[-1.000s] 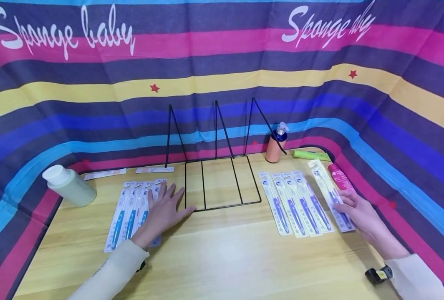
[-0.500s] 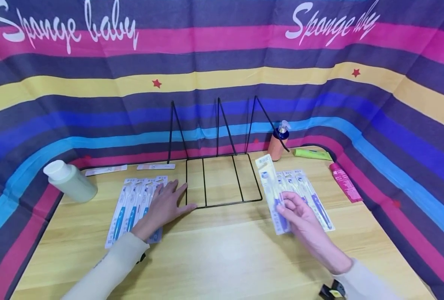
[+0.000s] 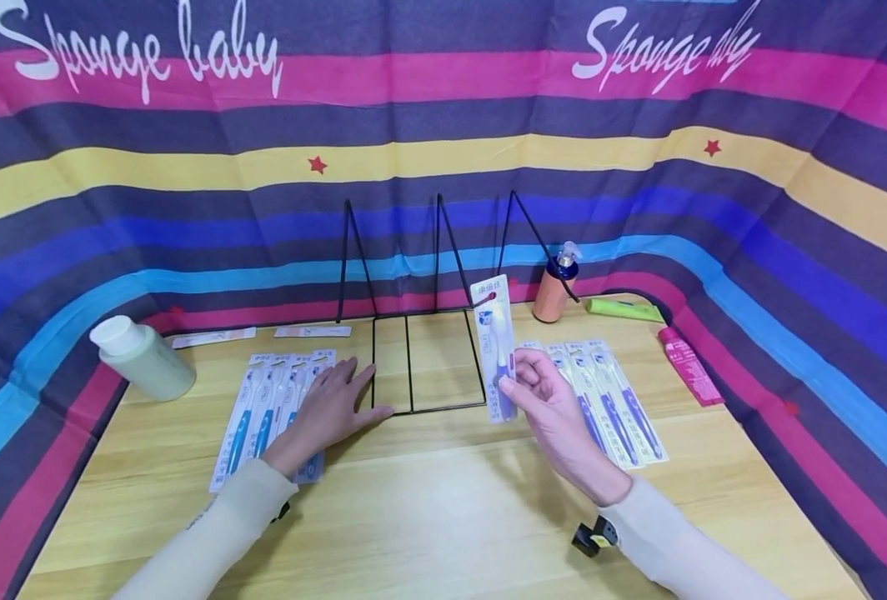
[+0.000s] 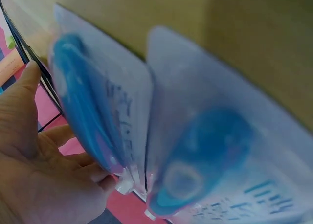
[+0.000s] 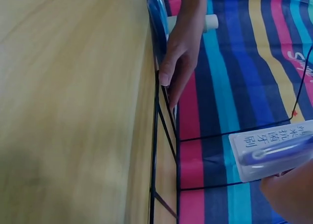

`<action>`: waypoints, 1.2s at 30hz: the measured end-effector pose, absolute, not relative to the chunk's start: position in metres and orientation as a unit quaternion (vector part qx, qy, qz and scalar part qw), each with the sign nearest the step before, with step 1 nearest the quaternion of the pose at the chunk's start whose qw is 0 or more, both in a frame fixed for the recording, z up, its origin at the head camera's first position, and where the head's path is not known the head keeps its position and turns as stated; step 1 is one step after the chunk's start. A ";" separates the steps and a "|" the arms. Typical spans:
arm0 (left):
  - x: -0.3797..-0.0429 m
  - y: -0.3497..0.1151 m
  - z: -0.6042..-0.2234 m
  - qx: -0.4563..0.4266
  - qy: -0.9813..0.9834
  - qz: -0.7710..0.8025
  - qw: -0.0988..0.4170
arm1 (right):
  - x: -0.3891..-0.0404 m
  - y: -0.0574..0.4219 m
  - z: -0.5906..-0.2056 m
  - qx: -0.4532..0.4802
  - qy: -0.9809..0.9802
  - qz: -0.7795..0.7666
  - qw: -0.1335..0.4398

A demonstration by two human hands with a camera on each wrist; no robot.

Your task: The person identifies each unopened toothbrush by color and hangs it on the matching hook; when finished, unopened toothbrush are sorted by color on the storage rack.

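Observation:
My right hand (image 3: pixel 552 404) pinches a packaged purple toothbrush (image 3: pixel 494 342) by its lower part, between thumb and fingers. The pack stands near upright and overlaps the right side of the black wire rack (image 3: pixel 409 367) in the head view. My left hand (image 3: pixel 331 412) lies with fingers spread over the rightmost of the packaged blue toothbrushes (image 3: pixel 263 412), its fingertips and thumb right at the rack's left edge. Close up in the left wrist view, two blue toothbrush packs (image 4: pixel 98 101) fill the space beside the palm. Packaged purple toothbrushes (image 3: pixel 616 412) lie beyond my right hand, partly hidden by it.
A pump bottle (image 3: pixel 552 292) stands behind the rack's right side, near a green tube (image 3: pixel 623 310) and a pink tube (image 3: pixel 689 365). At left, a white-capped bottle (image 3: pixel 147 358) leans by two flat strips (image 3: pixel 312 332). Striped cloth (image 3: pixel 443 125) walls the table's back and sides.
My right hand has carried the purple toothbrush pack leftward from beside the pink tube, over the other purple packs, to the rack, and raised it upright. My left hand has stayed in place.

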State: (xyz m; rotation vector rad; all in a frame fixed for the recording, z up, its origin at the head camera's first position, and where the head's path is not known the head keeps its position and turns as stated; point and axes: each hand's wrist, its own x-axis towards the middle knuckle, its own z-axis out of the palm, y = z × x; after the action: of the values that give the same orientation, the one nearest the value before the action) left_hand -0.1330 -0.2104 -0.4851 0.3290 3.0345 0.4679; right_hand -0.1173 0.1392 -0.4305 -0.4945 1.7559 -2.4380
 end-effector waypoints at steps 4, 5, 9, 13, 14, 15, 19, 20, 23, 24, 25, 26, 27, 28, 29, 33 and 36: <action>-0.134 -0.210 -0.485 0.103 0.981 0.161 0.038 | -0.119 0.136 -0.429 -0.162 0.595 -0.786 0.046; -0.134 -0.209 -0.486 0.103 0.980 0.164 0.040 | -0.119 0.135 -0.429 -0.162 0.601 -0.781 0.046; -0.134 -0.210 -0.485 0.105 0.979 0.171 0.048 | -0.118 0.131 -0.429 -0.161 0.619 -0.766 0.056; -0.134 -0.210 -0.483 0.110 0.978 0.172 0.048 | -0.124 0.122 -0.431 -0.154 0.623 -0.764 0.064; -0.134 -0.211 -0.483 0.110 0.978 0.172 0.048 | -0.127 0.119 -0.431 -0.152 0.620 -0.767 0.063; -0.134 -0.211 -0.482 0.110 0.978 0.173 0.047 | -0.130 0.115 -0.432 -0.151 0.616 -0.771 0.063; -0.133 -0.212 -0.481 0.107 0.978 0.173 0.048 | -0.148 0.098 -0.435 -0.149 0.579 -0.800 0.047; -0.133 -0.212 -0.481 0.108 0.978 0.174 0.048 | -0.153 0.094 -0.436 -0.149 0.567 -0.809 0.040; -0.133 -0.213 -0.482 0.112 0.977 0.176 0.045 | -0.166 0.081 -0.438 -0.147 0.534 -0.833 0.016; -0.133 -0.213 -0.483 0.114 0.977 0.176 0.043 | -0.170 0.077 -0.438 -0.144 0.527 -0.838 0.008; -0.133 -0.213 -0.484 0.116 0.976 0.177 0.041 | -0.174 0.074 -0.438 -0.139 0.523 -0.841 0.002; -0.133 -0.213 -0.485 0.118 0.976 0.178 0.039 | -0.178 0.070 -0.438 -0.133 0.522 -0.843 -0.004; -0.133 -0.213 -0.486 0.120 0.976 0.177 0.037 | -0.182 0.067 -0.438 -0.127 0.523 -0.843 -0.009; -0.133 -0.213 -0.486 0.121 0.976 0.177 0.035 | -0.186 0.065 -0.438 -0.121 0.526 -0.842 -0.012; -0.133 -0.213 -0.487 0.122 0.976 0.177 0.034 | -0.190 0.062 -0.437 -0.115 0.530 -0.840 -0.016; -0.133 -0.212 -0.489 0.120 0.977 0.172 0.032 | -0.208 0.053 -0.435 -0.109 0.535 -0.837 -0.030; -0.133 -0.212 -0.489 0.118 0.978 0.168 0.033 | -0.221 0.047 -0.434 -0.111 0.532 -0.838 -0.041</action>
State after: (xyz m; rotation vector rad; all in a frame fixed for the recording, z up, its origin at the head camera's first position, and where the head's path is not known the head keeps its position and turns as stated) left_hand -0.1331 -0.2120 -0.4895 0.3619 3.0096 0.5167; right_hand -0.2207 0.0468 -0.4339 -0.3587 1.7175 -2.7044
